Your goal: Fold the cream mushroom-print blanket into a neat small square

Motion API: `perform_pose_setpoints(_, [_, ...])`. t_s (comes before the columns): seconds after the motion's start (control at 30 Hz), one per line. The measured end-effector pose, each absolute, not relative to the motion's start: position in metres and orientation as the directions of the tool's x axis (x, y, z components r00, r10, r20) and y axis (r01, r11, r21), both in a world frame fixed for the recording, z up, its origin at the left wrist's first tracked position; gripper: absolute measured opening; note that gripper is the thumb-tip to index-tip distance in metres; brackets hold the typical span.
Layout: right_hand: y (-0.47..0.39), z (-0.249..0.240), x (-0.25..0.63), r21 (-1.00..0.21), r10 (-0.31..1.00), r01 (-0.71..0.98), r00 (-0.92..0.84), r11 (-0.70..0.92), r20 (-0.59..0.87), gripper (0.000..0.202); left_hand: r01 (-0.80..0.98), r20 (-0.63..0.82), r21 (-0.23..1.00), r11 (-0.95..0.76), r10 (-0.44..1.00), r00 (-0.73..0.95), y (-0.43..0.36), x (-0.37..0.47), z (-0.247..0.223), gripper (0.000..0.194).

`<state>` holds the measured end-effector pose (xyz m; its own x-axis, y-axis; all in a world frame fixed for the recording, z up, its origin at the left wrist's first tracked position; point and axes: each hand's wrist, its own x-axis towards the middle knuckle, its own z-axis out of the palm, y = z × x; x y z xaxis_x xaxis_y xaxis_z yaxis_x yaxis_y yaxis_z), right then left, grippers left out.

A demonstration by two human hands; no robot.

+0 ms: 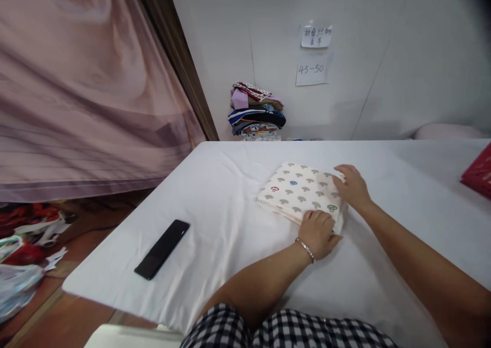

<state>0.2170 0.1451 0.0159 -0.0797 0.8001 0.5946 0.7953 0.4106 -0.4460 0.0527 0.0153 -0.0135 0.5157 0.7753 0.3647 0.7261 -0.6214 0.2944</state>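
A folded cream cloth with grey mushroom prints and a few coloured ones lies flat on the white-covered table. My left hand, with a bracelet at the wrist, rests on the cloth's near edge by the right corner; its fingers lie over the top and the thumb points away to the right. At the cloth's right edge, my right hand touches it with fingers curved and thumb apart. Both hands look open. The undersides of the fingers are hidden.
A black phone lies on the table's left side. Folded fabrics are stacked behind the far edge, below paper signs on the wall. A red object sits at the right edge. A pink curtain hangs at left, with bags on the floor.
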Motion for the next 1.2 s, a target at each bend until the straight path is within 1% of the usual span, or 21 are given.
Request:
perform_pose_setpoints(0.07, [0.147,0.025,0.196,-0.362,0.750,0.760,-0.238,0.540,0.617,0.039,0.728,0.371,0.291,-0.620,0.775,0.512,0.015,0.053,-0.014,0.029])
perform_pose_setpoints(0.1, [0.149,0.027,0.186,-0.323,0.755,0.768,-0.299,0.553,0.584,0.043,0.727,0.375,0.290,-0.622,0.773,0.512,0.016,0.053,-0.015,0.029])
perform_pose_setpoints(0.17, [0.154,0.022,0.172,-0.252,0.830,0.832,-0.365,0.494,0.421,0.052,0.725,0.375,0.282,-0.628,0.768,0.519,0.016,0.052,-0.016,0.028])
perform_pose_setpoints(0.23, [0.160,0.009,0.164,-0.165,0.910,0.906,-0.353,0.390,0.217,0.058,0.723,0.370,0.269,-0.636,0.761,0.532,0.015,0.051,-0.016,0.028])
perform_pose_setpoints(0.27, [0.162,0.001,0.163,-0.122,0.932,0.928,-0.335,0.352,0.138,0.059,0.722,0.365,0.260,-0.641,0.758,0.541,0.014,0.051,-0.016,0.029])
perform_pose_setpoints(0.33, [0.165,-0.011,0.162,-0.061,0.945,0.944,-0.319,0.323,0.065,0.061,0.723,0.351,0.242,-0.647,0.753,0.556,0.013,0.052,-0.014,0.031])
perform_pose_setpoints(0.43, [0.166,-0.019,0.165,-0.046,0.943,0.943,-0.325,0.329,0.069,0.063,0.722,0.307,0.245,-0.647,0.758,0.576,0.014,0.054,-0.005,0.036])
perform_pose_setpoints(0.5, [0.166,-0.019,0.167,-0.061,0.941,0.941,-0.328,0.333,0.079,0.063,0.722,0.232,0.292,-0.627,0.779,0.583,0.022,0.053,0.006,0.041])
perform_pose_setpoints(0.57, [0.167,-0.020,0.169,-0.073,0.935,0.935,-0.340,0.348,0.098,0.061,0.743,0.175,0.357,-0.566,0.822,0.543,0.039,0.045,0.019,0.044])
perform_pose_setpoints(0.6, [0.168,-0.021,0.169,-0.076,0.929,0.929,-0.353,0.362,0.110,0.060,0.766,0.170,0.381,-0.517,0.854,0.492,0.050,0.037,0.025,0.044])
perform_pose_setpoints(0.63, [0.169,-0.021,0.170,-0.078,0.924,0.924,-0.363,0.373,0.123,0.059,0.792,0.195,0.388,-0.471,0.882,0.429,0.063,0.027,0.030,0.043])
perform_pose_setpoints(0.67, [0.169,-0.022,0.170,-0.081,0.921,0.922,-0.367,0.379,0.133,0.059,0.819,0.217,0.375,-0.434,0.900,0.377,0.076,0.014,0.033,0.040])
perform_pose_setpoints(0.7, [0.169,-0.022,0.170,-0.085,0.921,0.922,-0.365,0.378,0.137,0.059,0.873,0.218,0.349,-0.342,0.935,0.280,0.088,0.001,0.034,0.041])
perform_pose_setpoints(0.73, [0.169,-0.022,0.169,-0.092,0.926,0.926,-0.354,0.367,0.135,0.059,0.924,0.170,0.320,-0.211,0.972,0.163,0.099,-0.013,0.034,0.048])
perform_pose_setpoints(0.77, [0.169,-0.022,0.169,-0.098,0.932,0.931,-0.340,0.353,0.130,0.060,0.951,0.076,0.300,-0.075,0.996,0.055,0.108,-0.026,0.032,0.056])
perform_pose_setpoints(0.8, [0.168,-0.022,0.168,-0.104,0.937,0.935,-0.326,0.339,0.123,0.061,0.955,-0.031,0.296,0.026,0.999,-0.018,0.115,-0.038,0.028,0.065])
perform_pose_setpoints(0.87, [0.166,-0.020,0.166,-0.111,0.939,0.936,-0.322,0.335,0.119,0.061,0.946,-0.183,0.299,0.128,0.980,-0.075,0.124,-0.053,0.019,0.077])
perform_pose_setpoints(0.93, [0.165,-0.018,0.165,-0.114,0.937,0.933,-0.328,0.342,0.124,0.061,0.942,-0.229,0.304,0.140,0.971,-0.071,0.126,-0.059,0.011,0.081])
perform_pose_setpoints(1.07, [0.167,-0.017,0.166,-0.151,0.930,0.922,-0.336,0.357,0.148,0.059,0.947,-0.190,0.301,0.114,0.980,-0.058,0.125,-0.057,0.004,0.082])
perform_pose_setpoints(1.13, [0.167,-0.015,0.169,-0.219,0.921,0.902,-0.333,0.373,0.202,0.054,0.946,-0.172,0.304,0.107,0.984,-0.056,0.125,-0.056,0.004,0.081])
perform_pose_setpoints(1.2, [0.163,-0.011,0.172,-0.323,0.916,0.870,-0.290,0.373,0.276,0.049,0.945,-0.161,0.311,0.102,0.985,-0.053,0.126,-0.057,0.003,0.080])
